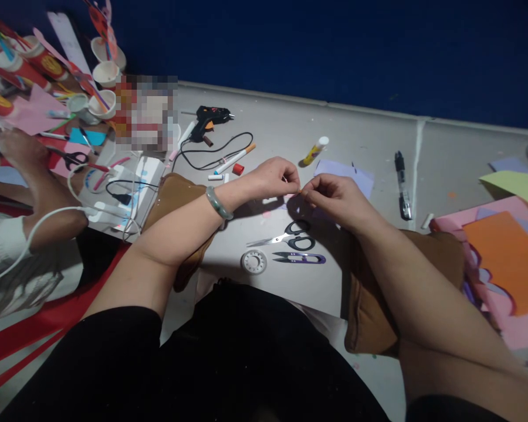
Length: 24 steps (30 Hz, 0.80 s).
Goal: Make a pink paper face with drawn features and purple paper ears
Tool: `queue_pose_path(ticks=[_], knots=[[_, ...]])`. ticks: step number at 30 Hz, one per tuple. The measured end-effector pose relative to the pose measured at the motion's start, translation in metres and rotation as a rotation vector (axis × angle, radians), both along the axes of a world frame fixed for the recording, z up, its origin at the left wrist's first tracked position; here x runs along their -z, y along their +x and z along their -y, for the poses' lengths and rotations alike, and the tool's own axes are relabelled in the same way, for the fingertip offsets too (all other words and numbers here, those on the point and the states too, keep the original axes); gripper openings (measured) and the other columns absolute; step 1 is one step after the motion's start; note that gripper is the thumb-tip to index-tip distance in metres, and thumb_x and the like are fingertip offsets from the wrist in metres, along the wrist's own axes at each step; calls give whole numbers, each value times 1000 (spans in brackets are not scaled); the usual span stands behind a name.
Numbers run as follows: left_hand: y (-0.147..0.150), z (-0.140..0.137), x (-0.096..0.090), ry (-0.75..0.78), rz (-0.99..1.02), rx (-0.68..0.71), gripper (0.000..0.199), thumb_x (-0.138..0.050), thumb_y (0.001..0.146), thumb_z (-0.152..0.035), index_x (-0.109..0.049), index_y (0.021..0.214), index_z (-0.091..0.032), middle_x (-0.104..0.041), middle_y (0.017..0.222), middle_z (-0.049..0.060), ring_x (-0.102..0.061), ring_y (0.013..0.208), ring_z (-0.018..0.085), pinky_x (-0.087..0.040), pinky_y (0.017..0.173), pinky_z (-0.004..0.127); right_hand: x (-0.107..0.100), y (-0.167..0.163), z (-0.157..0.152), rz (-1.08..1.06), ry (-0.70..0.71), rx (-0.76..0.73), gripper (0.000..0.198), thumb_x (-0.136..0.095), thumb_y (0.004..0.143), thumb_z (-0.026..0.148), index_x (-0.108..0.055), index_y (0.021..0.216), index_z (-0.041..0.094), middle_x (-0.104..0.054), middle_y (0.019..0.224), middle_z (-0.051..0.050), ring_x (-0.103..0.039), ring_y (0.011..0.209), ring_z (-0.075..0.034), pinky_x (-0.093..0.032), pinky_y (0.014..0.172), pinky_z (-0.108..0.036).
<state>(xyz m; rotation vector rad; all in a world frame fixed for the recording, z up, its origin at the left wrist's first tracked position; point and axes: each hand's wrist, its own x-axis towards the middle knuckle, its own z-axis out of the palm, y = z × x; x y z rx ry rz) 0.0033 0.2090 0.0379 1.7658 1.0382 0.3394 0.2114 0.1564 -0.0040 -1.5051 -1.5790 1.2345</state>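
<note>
Lap: black clothing (pixel 229 357) fills the bottom edge, nearest the lens, cut off by the frame.
Forearms: both rest on brown pads (pixel 369 305) on the grey table (pixel 369 140); a pale green bangle (pixel 219 203) circles the left wrist.
Left hand (pixel 273 177): fingertips pinched narrow on a tiny orange piece (pixel 299 191).
Right hand (pixel 334 196): fingertips pinched on the same piece, meeting the left at mid-table over a lilac sheet (pixel 349 176).
Piece: too small to tell what it is.
Writing: none legible; the glue stick (pixel 315 150) and black marker (pixel 402 181) show no readable label, and a patch at upper left is blurred out.
Near the hands: black-handled scissors (pixel 290 235), purple snips (pixel 300 257) and a white round tape dispenser (pixel 254 261) lie just below them.
Far side: black glue gun (pixel 209 119) with its cord.
Left edge: another person's hand (pixel 20 149) among paper cups (pixel 107 73); mostly cut off.
Right edge: orange paper (pixel 508 258) on pink sheets, cropped.
Open room: bare table between the marker and the lilac sheet, and toward the blue wall (pixel 334 47).
</note>
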Motion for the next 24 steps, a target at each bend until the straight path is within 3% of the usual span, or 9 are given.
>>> queue_pose_path(ticks=[9,13,17,24], knots=[[-1,-2,2,68,-70,42,21,-68,91,-2,-71,75,-16,-68,75,-1,-60,76,12,-44,77,28,-1,-1,0,8,1,16,25,-90,87,38,-71,78,25,-65,64,1,-59,60,-16,-49,60,-31],[-3,-3,3,172,-167,51,19,-66,90,-1,-79,86,-15,-77,91,4,-64,84,14,-47,83,30,-1,-1,-1,19,-12,18,24,-89,89,37,-72,79,25,-63,63,2,-55,58,-15,-43,58,-30],[-6,-5,3,232,-280,103,29,-63,91,-1,-86,104,-14,-83,110,10,-72,102,20,-52,93,33,0,-1,-1,16,-36,24,25,-89,89,39,-71,78,25,-62,60,2,-54,54,-14,-40,54,-30],[-13,-6,6,312,-423,203,37,-58,98,-6,-88,118,-14,-81,127,17,-72,121,28,-53,108,38,9,-3,-1,83,-30,14,25,-87,92,42,-72,83,25,-67,59,2,-59,50,-16,-43,52,-29]])
